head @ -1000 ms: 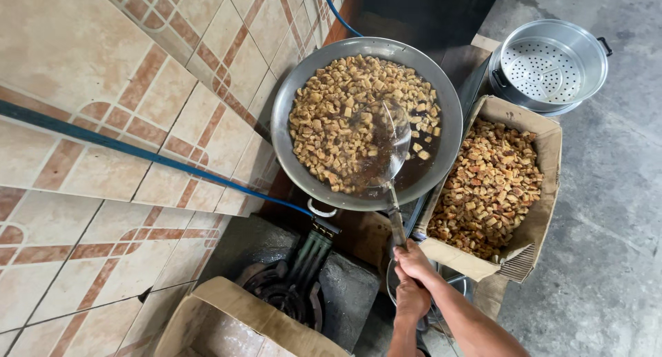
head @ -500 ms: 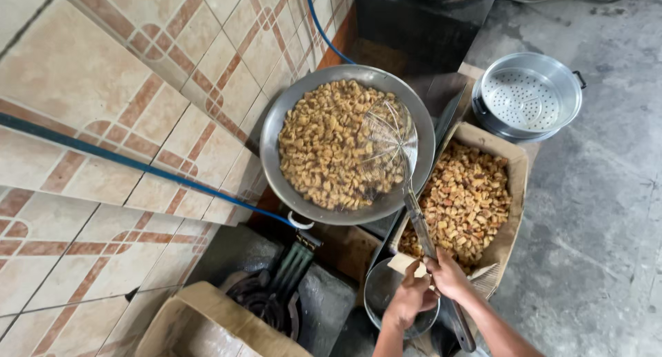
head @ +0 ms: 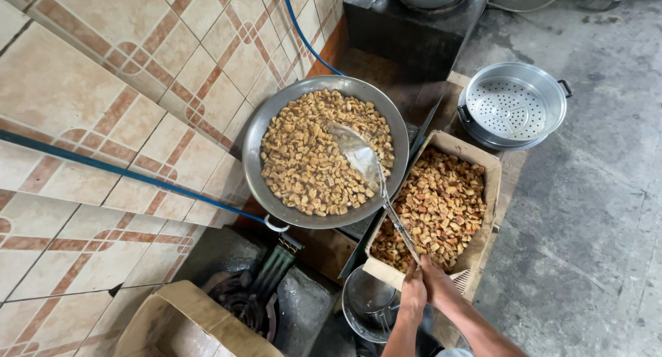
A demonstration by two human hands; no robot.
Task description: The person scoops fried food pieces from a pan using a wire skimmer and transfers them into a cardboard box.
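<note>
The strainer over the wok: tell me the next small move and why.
Probably dip the wire strainer under the fried pieces and lift a scoop. Its basket looks empty and sits over the heaped wok, both hands, left hand and right hand, grip the long handle, and the cardboard box beside the wok already holds similar pieces.

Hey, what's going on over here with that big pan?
A person grips the long handle of a wire skimmer with both hands, the left hand and right hand close together at its end. The skimmer's scoop sits over golden fried pieces in a wide metal pan. Beside the pan, a cardboard box holds more of the same fried pieces. A metal steamer pot stands on the concrete floor nearby.
</note>
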